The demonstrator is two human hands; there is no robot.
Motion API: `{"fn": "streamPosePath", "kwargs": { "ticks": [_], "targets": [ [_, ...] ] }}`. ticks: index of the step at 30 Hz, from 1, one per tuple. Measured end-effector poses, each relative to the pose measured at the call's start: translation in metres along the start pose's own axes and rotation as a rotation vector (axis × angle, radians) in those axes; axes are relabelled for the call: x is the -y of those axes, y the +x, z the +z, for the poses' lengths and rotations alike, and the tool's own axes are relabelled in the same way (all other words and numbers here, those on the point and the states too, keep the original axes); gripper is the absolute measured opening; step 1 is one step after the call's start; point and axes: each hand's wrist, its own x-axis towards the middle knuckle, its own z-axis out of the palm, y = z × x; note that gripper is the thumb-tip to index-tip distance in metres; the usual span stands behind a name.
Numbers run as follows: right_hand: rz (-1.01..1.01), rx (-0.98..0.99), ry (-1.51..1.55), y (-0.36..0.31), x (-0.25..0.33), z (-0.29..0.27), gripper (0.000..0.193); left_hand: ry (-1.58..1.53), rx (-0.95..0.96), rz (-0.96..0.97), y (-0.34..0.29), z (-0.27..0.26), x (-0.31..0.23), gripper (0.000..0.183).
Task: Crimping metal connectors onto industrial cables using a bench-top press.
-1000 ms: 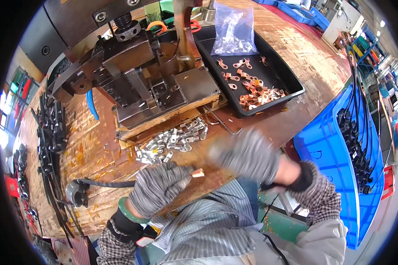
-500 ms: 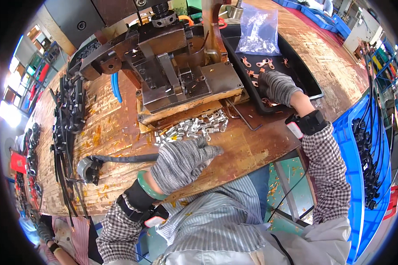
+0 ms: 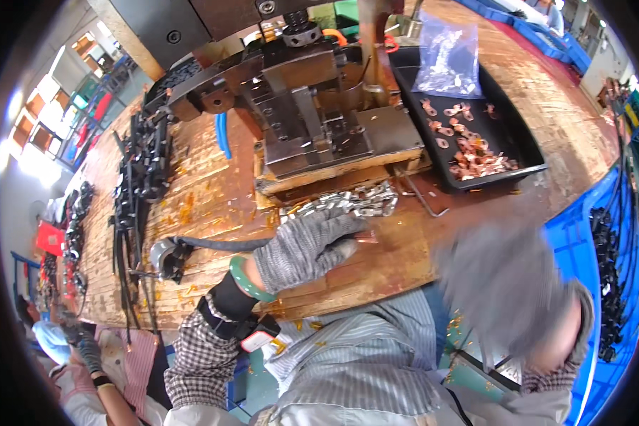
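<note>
Pinching copper piece, left fingers closed; bare tabletop beside; right fingers near edge, blurred, grip unclear

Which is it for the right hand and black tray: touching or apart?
Apart. The head view shows a strip of wooden tabletop between the blurred right hand and the near rim of the black tray.

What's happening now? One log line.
left grip: holding black cable | right grip: blurred, contents unclear | copper lugs: in black tray | silver lugs: on bench
</note>
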Motion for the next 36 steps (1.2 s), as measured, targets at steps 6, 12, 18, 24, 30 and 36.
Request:
{"fn": "streamPosePath", "kwargs": {
  "ticks": [6,12,18,24,30,36],
  "targets": [
    [-0.148,0.089,0.428,-0.043,0.060,-0.008,0.019,0.062,-0.069,0.032,0.005,-0.002,-0.012,0.033],
    [-0.388,-0.109,0.639,-0.038,0.067,0.005,0.022,0.268,-0.164,0.082,0.005,-0.005,-0.020,0.025],
    [-0.532,-0.230,0.755,-0.010,0.051,0.015,0.026,0.677,-0.210,-0.027,0.001,0.007,-0.024,0.024],
    [-0.355,-0.165,0.938,0.020,-0.018,0.076,0.018,0.318,-0.165,0.118,0.003,0.001,-0.018,0.034],
    [-0.030,-0.463,0.871,0.035,-0.020,0.080,0.020,-0.157,0.020,-0.012,-0.003,-0.008,-0.002,0.031],
    [-0.298,-0.556,0.489,0.049,-0.008,0.080,0.031,-0.181,-0.060,0.043,-0.012,0.000,0.012,0.023]
  ]
}}
